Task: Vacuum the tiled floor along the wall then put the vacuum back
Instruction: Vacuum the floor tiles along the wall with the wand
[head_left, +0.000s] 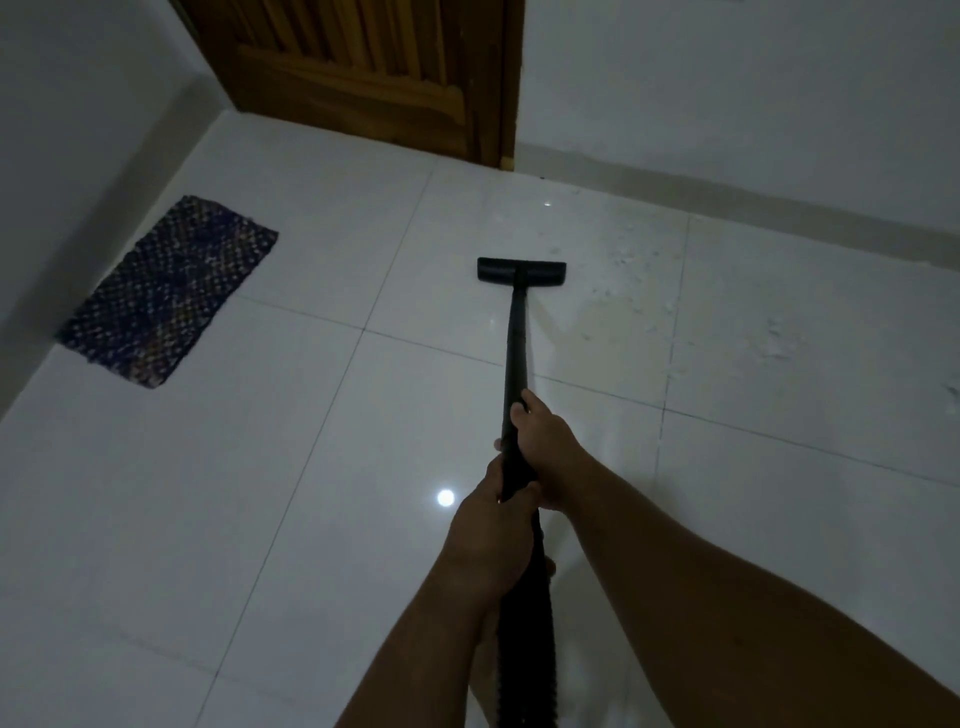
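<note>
A black vacuum wand (515, 353) runs from my hands down to a flat black floor head (521, 270) resting on the white tiled floor (260, 467). My right hand (545, 447) grips the wand higher up its shaft. My left hand (493, 525) grips it just below, where the ribbed black hose (524, 634) begins and trails toward me. White dust and crumbs (639, 280) lie scattered on the tiles to the right of the floor head, along the wall (753, 104).
A dark patterned mat (166, 291) lies on the floor by the left wall. A wooden door (374, 73) stands at the far end, its frame meeting the right wall's skirting (727, 197). A light reflection glints on the tile near my hands.
</note>
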